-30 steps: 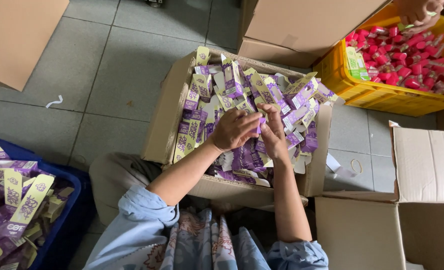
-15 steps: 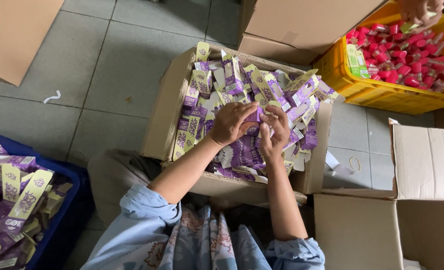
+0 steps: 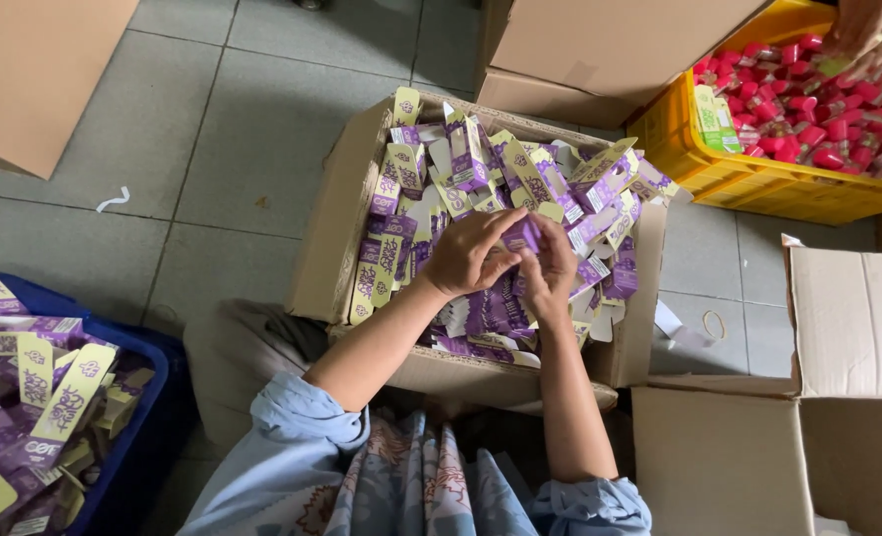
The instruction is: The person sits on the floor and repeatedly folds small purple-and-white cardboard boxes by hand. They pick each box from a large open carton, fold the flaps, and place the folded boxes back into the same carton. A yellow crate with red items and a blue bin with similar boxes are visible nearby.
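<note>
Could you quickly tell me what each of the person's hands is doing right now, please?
Left hand: closed on the small purple carton above the cardboard box.
Right hand: fingers closed on the same small purple carton.

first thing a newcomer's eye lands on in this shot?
Probably the open cardboard box at centre, heaped with purple and yellow flat cartons. Above it the left hand and right hand meet in a shared grip on one small purple carton. Next, the yellow crate of pink-red pieces at top right, with another person's hand over it.
</note>
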